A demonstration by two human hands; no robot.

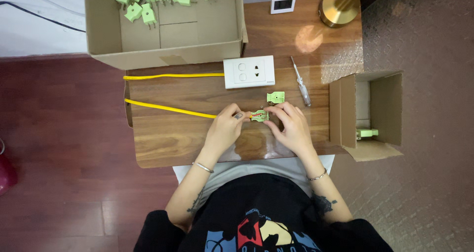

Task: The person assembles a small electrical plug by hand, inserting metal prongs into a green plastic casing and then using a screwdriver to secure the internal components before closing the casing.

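Observation:
Both hands meet over the middle of a small wooden table (168,143). My left hand (225,128) and my right hand (291,126) together pinch an opened light-green plug half (259,115) with metal parts showing inside. A yellow cable (168,107) runs from the left table edge into my left hand's fingers at the plug. The plug's separate green cover piece (275,97) lies just beyond my right hand. A screwdriver with a clear handle (300,81) rests to the right of it.
A white wall socket plate (249,71) lies beyond the hands, with a second yellow cable run (173,76) reaching it. A large cardboard box (163,49) holds several green plugs (148,0). A smaller box (375,113) at right holds one green plug (367,133). A brass lamp base (338,7) stands at the far right.

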